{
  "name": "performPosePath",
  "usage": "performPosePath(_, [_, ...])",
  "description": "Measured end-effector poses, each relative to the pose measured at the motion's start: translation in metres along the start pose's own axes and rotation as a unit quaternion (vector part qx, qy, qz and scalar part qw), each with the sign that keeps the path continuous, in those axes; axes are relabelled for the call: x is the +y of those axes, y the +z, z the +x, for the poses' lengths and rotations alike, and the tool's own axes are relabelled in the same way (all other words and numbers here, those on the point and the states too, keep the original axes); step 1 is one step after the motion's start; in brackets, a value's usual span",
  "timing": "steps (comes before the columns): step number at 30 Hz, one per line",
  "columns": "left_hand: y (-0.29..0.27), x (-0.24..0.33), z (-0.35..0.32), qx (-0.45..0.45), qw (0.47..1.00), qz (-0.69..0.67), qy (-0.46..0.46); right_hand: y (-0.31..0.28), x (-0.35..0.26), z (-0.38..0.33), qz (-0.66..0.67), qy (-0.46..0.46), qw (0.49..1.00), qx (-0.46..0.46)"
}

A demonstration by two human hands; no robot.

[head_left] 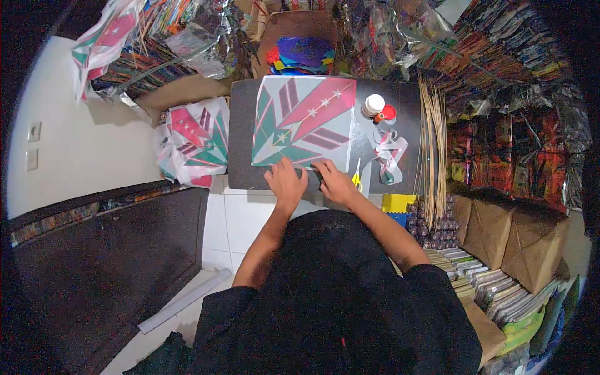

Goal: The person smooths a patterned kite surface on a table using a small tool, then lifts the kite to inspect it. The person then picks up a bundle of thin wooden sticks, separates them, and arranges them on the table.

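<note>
A patterned sheet, looking like a kite sail (334, 125), lies on the dark table; it is pink, green, maroon and pale grey with stars. Running diagonally over it is a thin light stick (304, 119). My left hand (288, 185) grips the sheet's near edge with bent fingers. Just to its right, my right hand (335, 184) has its fingers closed at the same edge, thumb toward me. The fingertips are partly hard to make out. Beside the right hand lie yellow-handled scissors (357, 179), their blades pointing away.
On the table's right stand a white-lidded jar (374, 104), a red lid (388, 112) and crumpled paper strips (390, 156). Long thin sticks (432, 144) overhang the right edge. Another patterned sheet (197, 140) hangs at left. Stacked packages (506, 231) crowd the right.
</note>
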State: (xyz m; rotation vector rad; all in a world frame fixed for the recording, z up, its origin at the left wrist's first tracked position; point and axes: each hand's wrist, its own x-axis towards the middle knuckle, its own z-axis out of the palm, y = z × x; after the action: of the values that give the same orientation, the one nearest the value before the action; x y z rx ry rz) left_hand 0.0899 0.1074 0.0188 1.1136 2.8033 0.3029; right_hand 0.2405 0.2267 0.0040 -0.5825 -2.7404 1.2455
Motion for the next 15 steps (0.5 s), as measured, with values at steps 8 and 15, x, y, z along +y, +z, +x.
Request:
performPosePath(8, [-0.0002, -0.0008, 0.0009, -0.012, 1.0, 0.002, 0.0, 0.0018, 0.0011, 0.0011, 0.009, 0.007, 1.0, -0.008])
performPosePath(15, [-0.0013, 0.0005, 0.0016, -0.003, 1.0, 0.004, 0.013, -0.0041, -0.0017, 0.0014, 0.008, 0.003, 1.0, -0.019])
